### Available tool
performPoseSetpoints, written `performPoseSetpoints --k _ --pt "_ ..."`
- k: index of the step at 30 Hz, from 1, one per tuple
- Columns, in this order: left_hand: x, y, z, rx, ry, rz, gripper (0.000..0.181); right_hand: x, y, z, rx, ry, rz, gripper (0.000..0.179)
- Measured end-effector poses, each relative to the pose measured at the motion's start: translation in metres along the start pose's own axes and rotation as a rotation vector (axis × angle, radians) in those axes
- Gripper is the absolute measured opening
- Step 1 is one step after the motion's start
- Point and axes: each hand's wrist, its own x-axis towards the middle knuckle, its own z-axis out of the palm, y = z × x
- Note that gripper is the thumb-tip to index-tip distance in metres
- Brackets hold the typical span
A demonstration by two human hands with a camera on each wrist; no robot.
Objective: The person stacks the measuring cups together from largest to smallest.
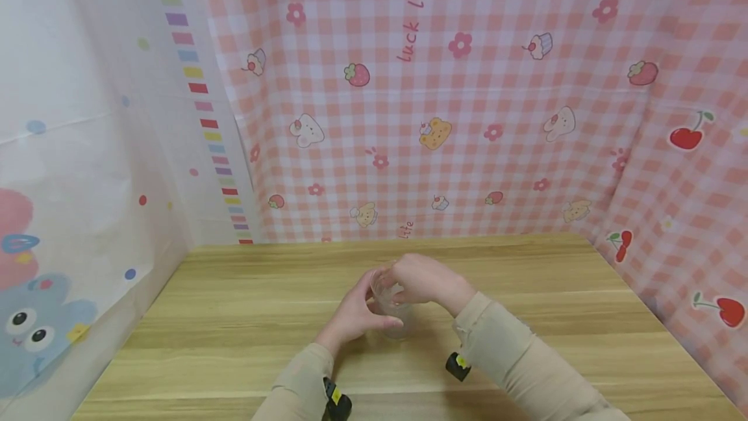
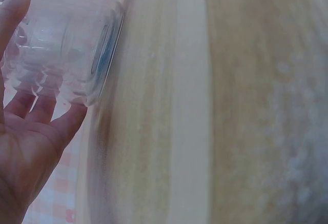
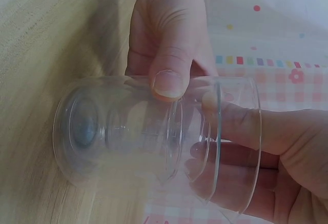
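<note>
Clear glass beakers sit one inside another upright on the wooden table; the outer beaker [image 1: 398,328] is the largest. My left hand [image 1: 354,316] grips its side, the thumb [image 3: 169,84] lying across the near wall and the fingers spread round the far side, as the left wrist view shows through the glass [image 2: 61,39]. From above, my right hand [image 1: 429,280] reaches into the mouth. In the right wrist view its thumb and fingers pinch a smaller inner beaker [image 3: 146,126] near the rim, inside the outer rim [image 3: 258,131].
The wood-grain table [image 1: 245,297] spreads around both hands. A pink checked cloth [image 1: 485,102] hangs behind it and along the right, with a white dotted cloth [image 1: 87,148] on the left. Black wrist cameras [image 1: 458,366] hang under the sleeves.
</note>
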Motion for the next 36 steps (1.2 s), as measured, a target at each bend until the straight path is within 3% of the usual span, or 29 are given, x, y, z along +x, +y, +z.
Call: performPoseSetpoints --k 20,31,36 --pt "0.0 -0.0004 0.0004 -0.012 0.004 -0.005 0.091 0.0029 -0.0015 0.0036 -0.037 -0.009 0.026 0.013" --pt "0.0005 -0.0014 0.0008 -0.006 0.002 -0.003 0.092 0.0021 -0.0025 0.006 -0.05 -0.009 0.053 0.019" --pt "-0.0001 -0.0018 0.0013 -0.013 0.003 0.005 0.095 0.0002 -0.002 0.0065 0.008 0.007 0.042 0.024"
